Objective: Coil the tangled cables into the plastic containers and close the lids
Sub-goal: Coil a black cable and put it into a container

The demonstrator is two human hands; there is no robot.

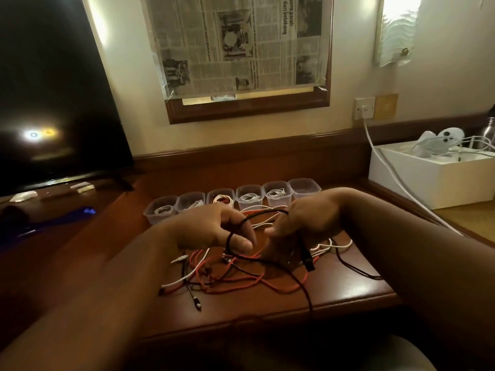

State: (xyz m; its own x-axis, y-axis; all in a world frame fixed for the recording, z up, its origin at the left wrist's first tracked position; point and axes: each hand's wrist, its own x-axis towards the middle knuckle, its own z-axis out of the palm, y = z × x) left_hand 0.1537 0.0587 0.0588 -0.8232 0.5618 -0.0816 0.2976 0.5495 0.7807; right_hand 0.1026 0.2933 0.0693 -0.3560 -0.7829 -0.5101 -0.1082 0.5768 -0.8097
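Cables fill five of six containers point(304, 188) beyond the hands, lids unseen, while left hand point(214, 231) and right hand point(308, 220) both grip a black cable point(263, 212) above the remaining tangle point(241, 277).

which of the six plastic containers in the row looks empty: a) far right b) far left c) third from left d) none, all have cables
a: the far-right container shows only clear plastic, while the other five, from the far-left container on, each hold a coiled cable.
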